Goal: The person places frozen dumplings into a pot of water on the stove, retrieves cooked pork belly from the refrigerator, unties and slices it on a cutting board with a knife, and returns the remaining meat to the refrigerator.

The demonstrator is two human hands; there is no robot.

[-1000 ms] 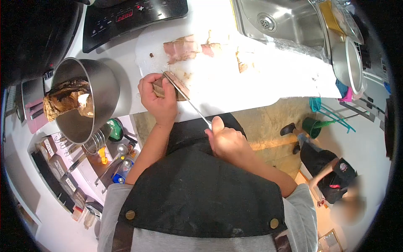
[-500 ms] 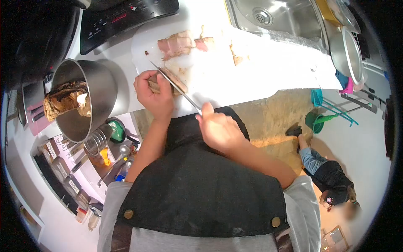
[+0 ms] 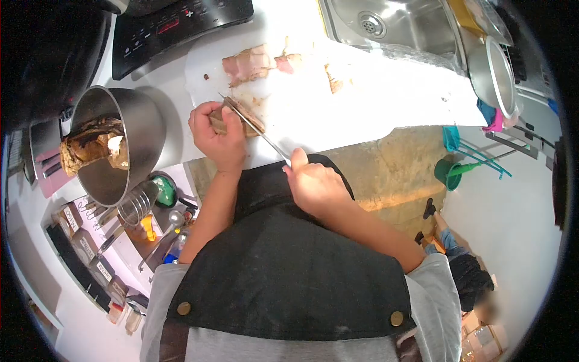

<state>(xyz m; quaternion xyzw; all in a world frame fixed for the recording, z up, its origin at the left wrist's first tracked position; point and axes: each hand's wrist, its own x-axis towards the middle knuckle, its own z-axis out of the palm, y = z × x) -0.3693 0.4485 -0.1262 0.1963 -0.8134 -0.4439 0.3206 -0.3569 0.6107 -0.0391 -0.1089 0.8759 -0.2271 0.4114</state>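
Note:
My right hand [image 3: 315, 184] is wrapped round the handle of a knife [image 3: 259, 131], whose blade points up and to the left. The blade lies across a brown piece of cooked meat [image 3: 252, 122] on the white cutting board [image 3: 301, 108]. Curled over the left part of that meat, my left hand [image 3: 216, 134] grips it, with the fingertips close to the blade. Farther back on the board are pinkish meat slices [image 3: 247, 65], a smaller pink slice [image 3: 288, 63] and a browned scrap [image 3: 334, 79].
A large metal pot [image 3: 142, 139] with browned meat pieces stands at the left. Behind are a black induction cooktop [image 3: 181, 33] and a steel sink [image 3: 392, 24]. A metal bowl [image 3: 491, 78] sits at the right. On the floor side are a green bucket [image 3: 447, 174] and another person [image 3: 470, 277].
The knife tip sits slightly lower against the meat. The other person at the lower right has shifted posture. My view has moved a little; both hands keep their grips.

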